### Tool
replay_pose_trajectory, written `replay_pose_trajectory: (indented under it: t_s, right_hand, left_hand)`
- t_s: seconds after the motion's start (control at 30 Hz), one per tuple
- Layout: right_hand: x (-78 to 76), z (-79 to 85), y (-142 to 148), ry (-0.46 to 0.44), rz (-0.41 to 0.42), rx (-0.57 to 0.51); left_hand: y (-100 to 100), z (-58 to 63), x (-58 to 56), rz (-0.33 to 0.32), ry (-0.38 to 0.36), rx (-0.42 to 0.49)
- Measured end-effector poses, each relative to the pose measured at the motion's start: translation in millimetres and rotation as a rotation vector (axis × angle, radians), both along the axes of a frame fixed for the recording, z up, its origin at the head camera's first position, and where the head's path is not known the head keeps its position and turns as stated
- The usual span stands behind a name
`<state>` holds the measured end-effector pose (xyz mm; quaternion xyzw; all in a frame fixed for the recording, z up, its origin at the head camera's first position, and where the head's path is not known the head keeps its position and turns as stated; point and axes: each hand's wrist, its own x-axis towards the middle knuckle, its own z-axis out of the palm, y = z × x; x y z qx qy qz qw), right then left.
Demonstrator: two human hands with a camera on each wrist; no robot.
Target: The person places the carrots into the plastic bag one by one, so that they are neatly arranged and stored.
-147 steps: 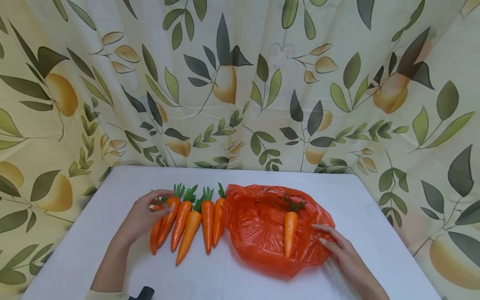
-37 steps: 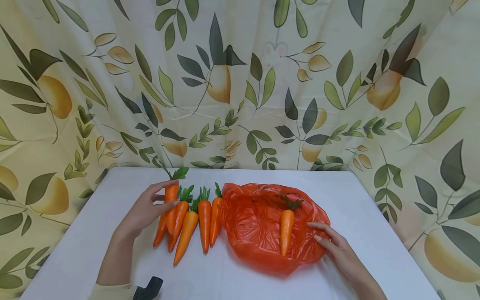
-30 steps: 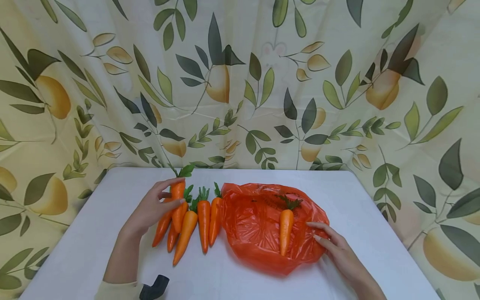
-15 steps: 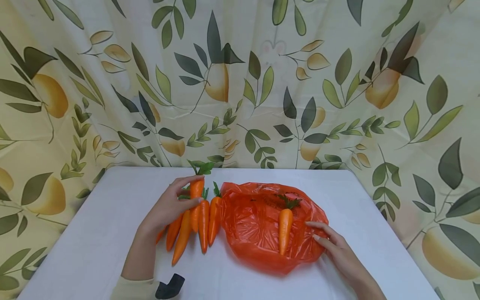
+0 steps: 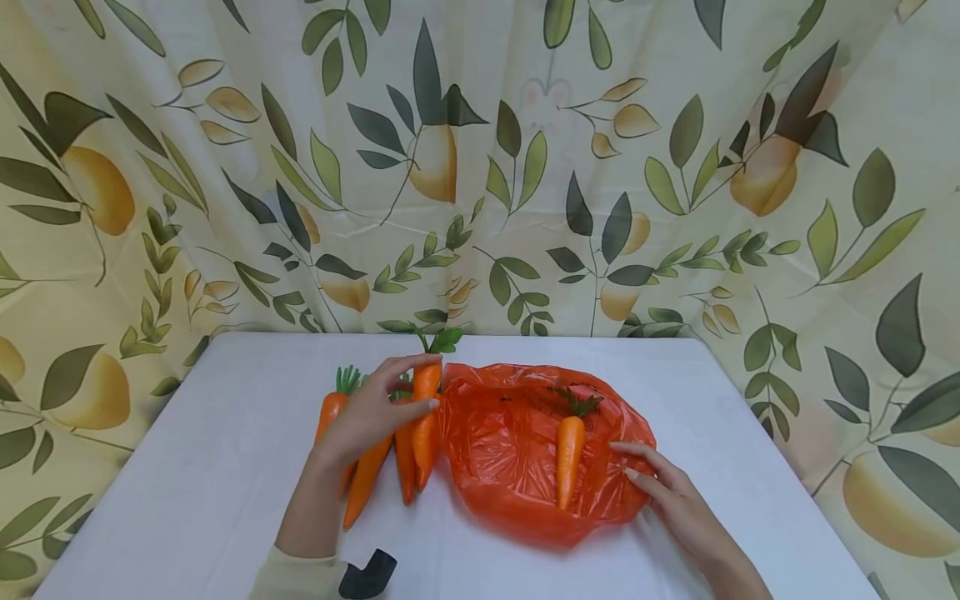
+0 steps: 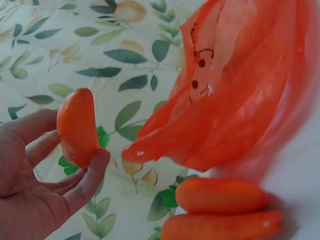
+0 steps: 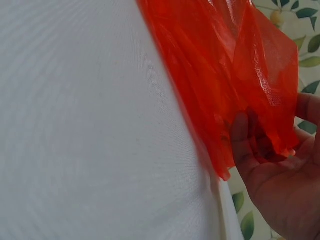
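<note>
My left hand (image 5: 371, 417) pinches a carrot (image 5: 427, 385) near its leafy green top, between thumb and fingers. This carrot is raised in front of the left rim of the red plastic bag (image 5: 498, 496). In the left wrist view the held carrot (image 6: 79, 130) points its tip at the camera. One more carrot (image 5: 570, 458) lies inside the wide mouth of the bag. My right hand (image 5: 678, 500) holds the bag's right edge; the right wrist view has the film (image 7: 265, 75) between its thumb and fingers. Several carrots (image 5: 367, 479) lie beside the bag, partly hidden by my left hand.
A white table (image 5: 187, 467) carries everything. Behind it hangs a curtain (image 5: 480, 167) printed with leaves and fruit. In the left wrist view, two carrots (image 6: 220, 195) lie under the bag's overhanging side, which bears a drawn face.
My left hand has picked up a carrot from the left part of the row and carried it right, over the others, to the bag's left rim. The right hand stays at the bag's edge.
</note>
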<state>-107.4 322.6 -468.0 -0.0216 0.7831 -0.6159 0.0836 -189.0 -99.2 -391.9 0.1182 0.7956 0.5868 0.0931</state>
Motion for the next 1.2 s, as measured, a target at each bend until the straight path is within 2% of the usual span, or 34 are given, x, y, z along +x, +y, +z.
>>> replay_pose_trajectory:
  t_s: [0.1, 0.23, 0.5, 0.63, 0.8, 0.9, 1.07, 1.2]
  right_hand:
    - [0.5, 1.0, 1, -0.002, -0.004, 0.005]
    - [0.7, 1.3, 1, -0.006, -0.008, 0.018]
    - [0.2, 1.3, -1, -0.024, -0.009, 0.028]
    - [-0.7, 1.7, -1, -0.045, -0.011, 0.012]
    - [-0.2, 2.2, -1, -0.048, -0.016, 0.003]
    - [0.4, 2.1, 0, -0.044, -0.017, 0.006]
    - [0.5, 1.8, 0, -0.029, -0.013, 0.009]
    - [0.5, 1.5, 0, -0.017, -0.005, 0.006]
  left_hand:
    - [9, 0.0, 0.5, -0.002, -0.022, 0.012]
    - [20, -2.0, 0.6, -0.032, -0.009, 0.018]
    - [34, -6.2, 1.6, -0.152, 0.014, 0.070]
    - [46, -8.6, 0.6, -0.217, 0.042, 0.039]
    - [64, -13.7, -0.4, -0.260, 0.031, -0.026]
    - [75, -17.0, -0.9, -0.283, 0.019, -0.032]
    - [91, -24.8, -2.6, -0.306, 0.007, -0.051]
    - [101, -32.3, -4.5, -0.301, -0.034, -0.046]
